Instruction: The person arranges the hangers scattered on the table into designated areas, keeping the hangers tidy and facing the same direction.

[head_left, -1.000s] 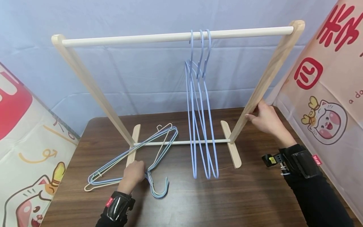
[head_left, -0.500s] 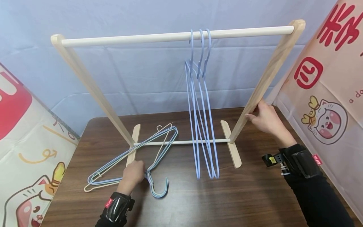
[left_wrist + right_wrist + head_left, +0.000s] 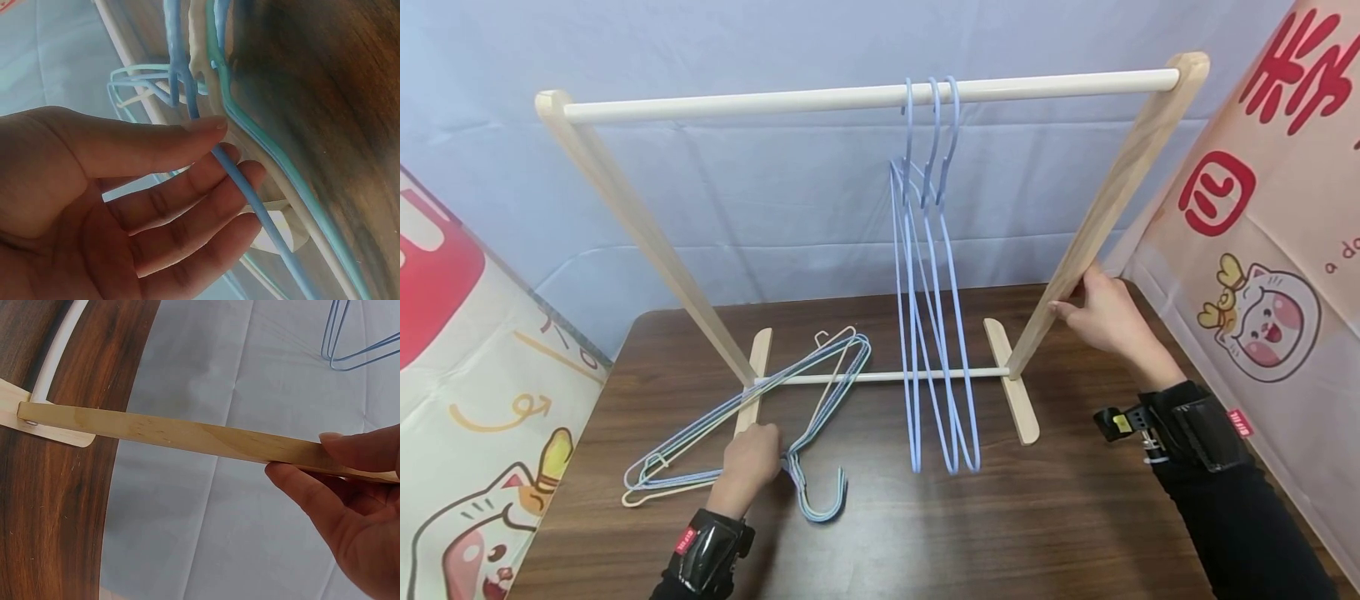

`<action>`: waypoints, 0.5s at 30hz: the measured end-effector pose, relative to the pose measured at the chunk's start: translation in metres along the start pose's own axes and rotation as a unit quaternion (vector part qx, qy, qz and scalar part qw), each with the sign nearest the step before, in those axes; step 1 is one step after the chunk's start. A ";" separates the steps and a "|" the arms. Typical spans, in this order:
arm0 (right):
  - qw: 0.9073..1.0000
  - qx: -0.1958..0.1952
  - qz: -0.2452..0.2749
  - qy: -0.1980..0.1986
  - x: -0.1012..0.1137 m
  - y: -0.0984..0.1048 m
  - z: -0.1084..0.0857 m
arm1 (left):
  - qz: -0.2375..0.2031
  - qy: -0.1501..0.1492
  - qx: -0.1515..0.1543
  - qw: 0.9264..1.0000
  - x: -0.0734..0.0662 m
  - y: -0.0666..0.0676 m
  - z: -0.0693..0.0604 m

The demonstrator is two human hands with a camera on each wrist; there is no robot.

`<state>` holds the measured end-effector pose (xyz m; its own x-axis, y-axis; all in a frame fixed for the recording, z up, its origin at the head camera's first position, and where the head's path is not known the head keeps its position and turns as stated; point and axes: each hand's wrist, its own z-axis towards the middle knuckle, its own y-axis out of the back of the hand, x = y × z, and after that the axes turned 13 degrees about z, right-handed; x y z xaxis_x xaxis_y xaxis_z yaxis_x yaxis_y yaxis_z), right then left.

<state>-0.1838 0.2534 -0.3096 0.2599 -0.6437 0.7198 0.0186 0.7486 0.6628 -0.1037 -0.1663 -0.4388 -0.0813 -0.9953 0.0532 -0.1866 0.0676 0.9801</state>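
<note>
My left hand [image 3: 751,460] is over the hangers at the table's left. In the left wrist view its thumb and fingers pinch a blue hanger [image 3: 257,205]. Alongside it lie a cream hanger [image 3: 300,209] and a teal hanger [image 3: 284,165], outside the pinch. The hooks of this pile [image 3: 822,518] point toward the front. My right hand [image 3: 1101,315] grips the right wooden post [image 3: 1123,175] of a garment rack low down, thumb on one side and fingers on the other. Three blue hangers [image 3: 958,325] hang from the rack's white top rail [image 3: 737,102].
The rack's left foot [image 3: 762,354] lies partly under the hanger pile. Its right foot [image 3: 1021,412] and lower bar [image 3: 880,377] rest near the brown table [image 3: 925,533]. Pale blue cloth [image 3: 775,217] hangs behind, and printed cloths flank both sides.
At its far-left end, the blue hanger in my left hand has shifted slightly left and up from the pile. The hanging hangers sway a little. My right hand stays on the post.
</note>
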 end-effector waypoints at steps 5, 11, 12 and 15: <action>1.000 -0.001 -0.002 0.000 0.000 0.000 0.000 | -0.007 -0.006 -0.015 1.000 0.000 0.004 -0.001; 1.000 0.000 0.001 -0.001 0.000 0.000 0.000 | -0.007 -0.012 -0.023 1.000 0.001 0.009 -0.003; 1.000 0.000 0.001 -0.002 0.000 0.000 0.000 | -0.007 -0.013 -0.023 1.000 0.001 0.009 -0.003; 1.000 0.002 0.002 -0.002 0.000 0.000 0.000 | -0.006 -0.014 -0.025 1.000 0.001 0.011 -0.003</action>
<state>-0.1838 0.2536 -0.3097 0.2552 -0.6413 0.7236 0.0135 0.7507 0.6605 -0.1028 -0.1663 -0.4274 -0.1073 -0.9935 0.0374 -0.1380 0.0521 0.9891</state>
